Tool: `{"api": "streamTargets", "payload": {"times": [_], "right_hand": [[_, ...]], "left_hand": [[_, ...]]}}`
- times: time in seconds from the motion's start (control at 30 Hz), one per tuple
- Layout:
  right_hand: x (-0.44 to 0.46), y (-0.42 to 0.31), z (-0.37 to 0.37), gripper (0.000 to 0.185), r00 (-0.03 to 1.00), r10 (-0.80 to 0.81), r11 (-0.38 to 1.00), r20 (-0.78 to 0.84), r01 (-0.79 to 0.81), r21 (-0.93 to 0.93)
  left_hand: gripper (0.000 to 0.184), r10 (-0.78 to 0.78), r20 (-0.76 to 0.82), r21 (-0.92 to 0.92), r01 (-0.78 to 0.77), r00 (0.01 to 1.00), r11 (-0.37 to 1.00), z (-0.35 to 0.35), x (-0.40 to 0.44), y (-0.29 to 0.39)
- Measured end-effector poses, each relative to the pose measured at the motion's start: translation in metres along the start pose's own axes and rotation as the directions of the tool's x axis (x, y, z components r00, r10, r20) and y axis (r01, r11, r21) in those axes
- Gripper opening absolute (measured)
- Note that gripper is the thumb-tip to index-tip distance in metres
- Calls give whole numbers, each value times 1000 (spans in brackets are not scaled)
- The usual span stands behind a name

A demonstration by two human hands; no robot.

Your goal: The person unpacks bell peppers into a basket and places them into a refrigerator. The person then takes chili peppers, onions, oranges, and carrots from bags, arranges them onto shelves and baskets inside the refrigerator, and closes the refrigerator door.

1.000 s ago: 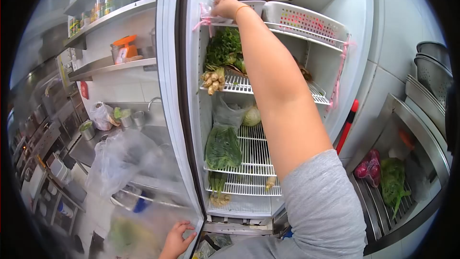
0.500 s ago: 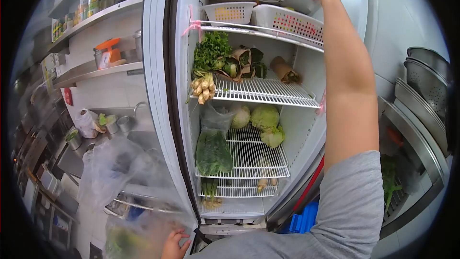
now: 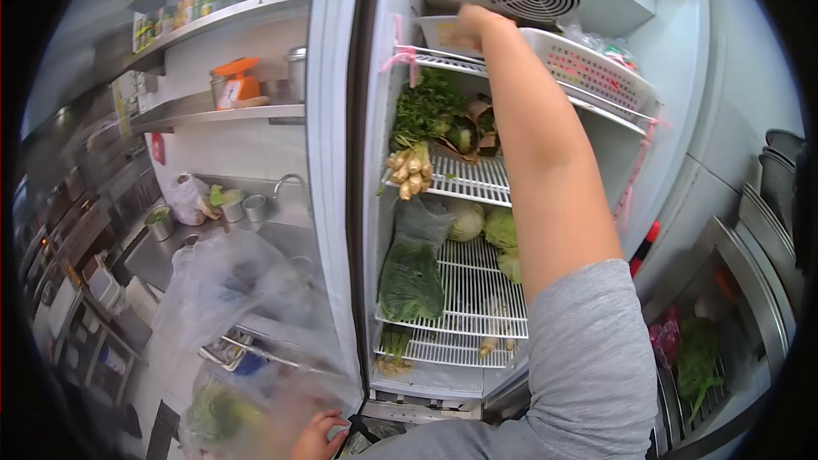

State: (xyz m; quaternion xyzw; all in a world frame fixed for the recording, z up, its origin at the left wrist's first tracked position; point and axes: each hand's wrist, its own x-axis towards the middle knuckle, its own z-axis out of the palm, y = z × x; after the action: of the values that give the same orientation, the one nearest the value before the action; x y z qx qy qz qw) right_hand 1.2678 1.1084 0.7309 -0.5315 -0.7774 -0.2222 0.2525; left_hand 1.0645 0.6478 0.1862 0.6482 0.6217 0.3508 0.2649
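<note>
My right hand (image 3: 482,24) is raised to the top fridge shelf, at the small white basket (image 3: 436,32) on the left. Its fingers are blurred and partly hidden, so I cannot see what they hold. Beside it is a larger white basket (image 3: 588,68) with plastic-wrapped items. Low at the left, my left hand (image 3: 320,436) has curled fingers near the fridge door's edge (image 3: 345,315); what they grip, if anything, is unclear. Close to that hand, a clear plastic bag (image 3: 223,413) with leafy greens shows hazily.
Middle shelves hold leafy herbs (image 3: 426,102), ginger-like roots (image 3: 411,170), bagged dark greens (image 3: 411,281) and cabbages (image 3: 467,221). To the left are a sink counter (image 3: 281,234) and an orange scale (image 3: 237,85). Metal colanders (image 3: 777,179) stand at right.
My right hand has moved left and down, from the upper right by the fan to the small basket. The view has shifted. My left hand's fingers look more bent.
</note>
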Motion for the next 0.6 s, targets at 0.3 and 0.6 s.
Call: {"api": "streamTargets", "payload": {"times": [0.3, 0.6], "right_hand": [[29, 23, 4, 30, 721, -12, 986, -692, 124, 112], [24, 39, -49, 47, 987, -79, 865, -139, 138, 482]], "left_hand": [[19, 57, 18, -31, -57, 998, 998, 5, 7, -12], [19, 92, -21, -39, -93, 996, 995, 7, -7, -31]]}}
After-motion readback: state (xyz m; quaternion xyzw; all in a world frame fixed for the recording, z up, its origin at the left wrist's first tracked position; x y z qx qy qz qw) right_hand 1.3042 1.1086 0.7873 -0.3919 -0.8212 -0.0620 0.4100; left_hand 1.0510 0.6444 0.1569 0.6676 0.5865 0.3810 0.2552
